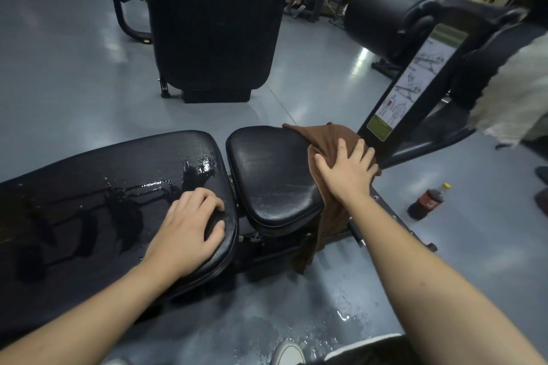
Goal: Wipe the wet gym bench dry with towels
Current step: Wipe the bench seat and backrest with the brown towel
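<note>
so right hand (348, 170), fingers spread flat, presses the brown towel (327, 139) on the seat pad (272, 175) far-right edge. left hand (189, 231), loosely curled grip, braces on the long pad (89, 187) w/ puddles (201, 166); risk: palm slips, or hanging towel drags floor water.

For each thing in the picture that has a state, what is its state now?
Long bench pad: wet, puddles and streaks on top.
Small seat pad: mostly wiped, no puddles.
Brown towel: bunched, draped over the seat pad's right edge.
Left hand: resting on the long pad's corner.
Right hand: pressing flat on the towel.
Cola bottle: upright, capped.
Floor: wet patches.
</note>
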`<action>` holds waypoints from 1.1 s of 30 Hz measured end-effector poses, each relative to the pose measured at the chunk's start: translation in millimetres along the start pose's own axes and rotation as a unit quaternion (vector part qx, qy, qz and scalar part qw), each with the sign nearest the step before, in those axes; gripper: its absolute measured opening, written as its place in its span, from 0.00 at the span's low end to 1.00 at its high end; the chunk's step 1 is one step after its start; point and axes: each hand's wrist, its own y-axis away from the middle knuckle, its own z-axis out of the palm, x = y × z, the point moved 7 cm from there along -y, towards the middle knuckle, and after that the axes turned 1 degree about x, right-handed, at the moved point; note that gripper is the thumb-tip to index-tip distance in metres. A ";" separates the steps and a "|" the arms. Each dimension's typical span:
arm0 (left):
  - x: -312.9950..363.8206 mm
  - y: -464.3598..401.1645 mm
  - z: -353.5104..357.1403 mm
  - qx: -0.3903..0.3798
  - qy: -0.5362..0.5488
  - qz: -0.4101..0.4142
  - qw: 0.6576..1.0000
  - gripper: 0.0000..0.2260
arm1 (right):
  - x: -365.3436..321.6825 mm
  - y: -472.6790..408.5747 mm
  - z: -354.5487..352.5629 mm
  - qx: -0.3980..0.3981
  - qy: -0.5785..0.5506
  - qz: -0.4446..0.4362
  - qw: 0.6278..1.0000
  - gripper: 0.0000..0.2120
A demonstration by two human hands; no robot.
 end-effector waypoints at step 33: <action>7.8 -13.2 -8.7 -0.001 -0.052 0.019 0.998 0.13 | -84.6 93.3 -15.4 0.033 -0.103 -0.230 0.967 0.19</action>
